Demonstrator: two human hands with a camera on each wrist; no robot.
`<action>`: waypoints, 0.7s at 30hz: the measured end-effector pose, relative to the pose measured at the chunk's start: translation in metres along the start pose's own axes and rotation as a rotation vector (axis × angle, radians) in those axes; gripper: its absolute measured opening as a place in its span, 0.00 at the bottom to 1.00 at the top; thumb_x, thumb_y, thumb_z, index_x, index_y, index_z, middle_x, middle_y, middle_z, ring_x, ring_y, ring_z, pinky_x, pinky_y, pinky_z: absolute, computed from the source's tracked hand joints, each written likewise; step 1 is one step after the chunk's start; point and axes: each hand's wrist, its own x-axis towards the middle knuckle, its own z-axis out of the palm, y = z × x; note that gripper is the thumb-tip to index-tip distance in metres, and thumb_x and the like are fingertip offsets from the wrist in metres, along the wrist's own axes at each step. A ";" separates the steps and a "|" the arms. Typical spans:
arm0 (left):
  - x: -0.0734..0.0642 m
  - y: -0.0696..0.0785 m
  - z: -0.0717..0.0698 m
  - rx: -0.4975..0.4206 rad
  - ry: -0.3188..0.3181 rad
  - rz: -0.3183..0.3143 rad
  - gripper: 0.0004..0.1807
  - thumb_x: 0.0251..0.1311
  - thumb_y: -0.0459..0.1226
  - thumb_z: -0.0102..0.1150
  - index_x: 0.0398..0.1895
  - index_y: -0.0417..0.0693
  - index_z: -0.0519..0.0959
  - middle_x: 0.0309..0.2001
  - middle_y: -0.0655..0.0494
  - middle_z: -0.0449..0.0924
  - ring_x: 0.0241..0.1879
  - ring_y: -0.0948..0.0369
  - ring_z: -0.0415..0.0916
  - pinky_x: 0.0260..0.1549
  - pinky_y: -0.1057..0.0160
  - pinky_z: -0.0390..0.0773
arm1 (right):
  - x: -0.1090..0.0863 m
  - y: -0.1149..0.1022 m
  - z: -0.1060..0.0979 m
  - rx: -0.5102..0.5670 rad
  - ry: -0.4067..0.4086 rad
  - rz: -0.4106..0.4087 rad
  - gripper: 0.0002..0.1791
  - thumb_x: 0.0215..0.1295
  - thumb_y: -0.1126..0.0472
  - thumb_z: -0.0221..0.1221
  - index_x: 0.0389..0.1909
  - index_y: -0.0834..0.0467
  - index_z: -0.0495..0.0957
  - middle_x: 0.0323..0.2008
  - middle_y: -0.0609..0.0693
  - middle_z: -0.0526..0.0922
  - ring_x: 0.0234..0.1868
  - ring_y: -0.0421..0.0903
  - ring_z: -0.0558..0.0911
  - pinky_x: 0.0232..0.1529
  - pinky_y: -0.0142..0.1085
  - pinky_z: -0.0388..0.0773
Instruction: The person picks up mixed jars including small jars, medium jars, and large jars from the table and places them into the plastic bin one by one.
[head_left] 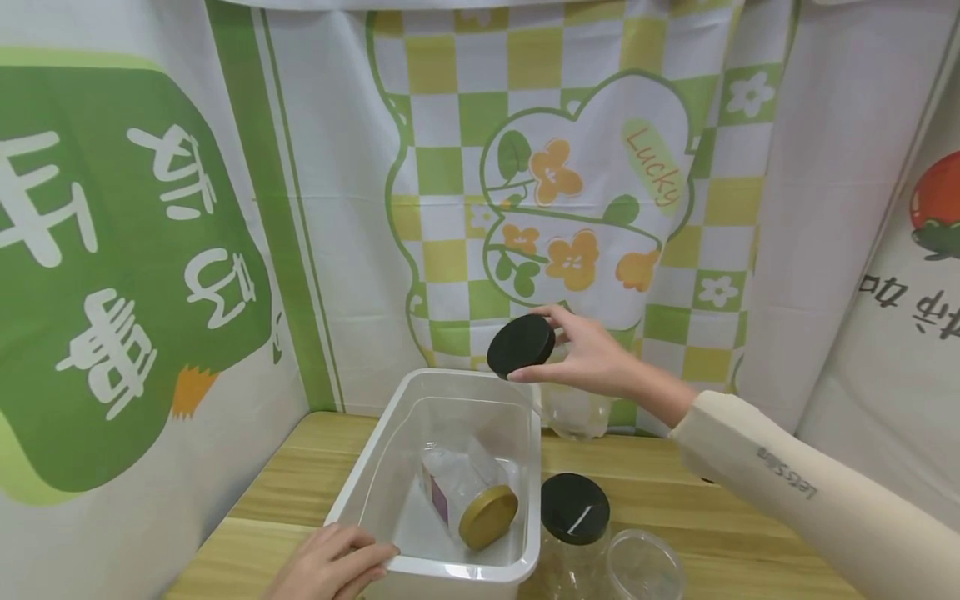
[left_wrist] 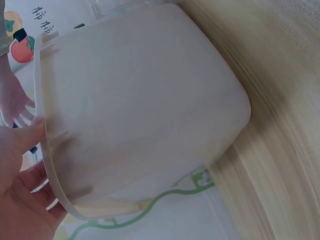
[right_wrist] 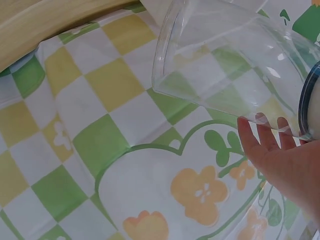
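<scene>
My right hand [head_left: 588, 354] grips a clear plastic jar [right_wrist: 225, 60] near its black lid [head_left: 521, 346], tilted above the right rim of a white plastic bin [head_left: 348, 508]. In the right wrist view, the fingertips [right_wrist: 245, 122] lie along the jar's clear wall. At the bin's near left corner, my left hand [head_left: 330, 567] holds the rim, with the thumb on one side and the fingers on the other in the left wrist view. Inside the bin lies a clear jar with a gold lid [head_left: 488, 517] and a purple-edged label, tipped on its side.
Right of the bin, a clear jar with a black lid [head_left: 576, 507] stands upright on the wooden table [head_left: 720, 517]. Beside it is a round clear container [head_left: 645, 567]. Printed cloth [head_left: 442, 167] hangs behind and at both sides.
</scene>
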 end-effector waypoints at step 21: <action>0.001 0.002 -0.003 -0.003 -0.033 -0.052 0.21 0.82 0.51 0.47 0.40 0.55 0.88 0.34 0.69 0.80 0.31 0.73 0.71 0.33 0.75 0.67 | 0.016 -0.029 0.021 -0.052 -0.062 0.007 0.52 0.56 0.40 0.77 0.78 0.52 0.64 0.67 0.53 0.78 0.67 0.58 0.77 0.63 0.56 0.77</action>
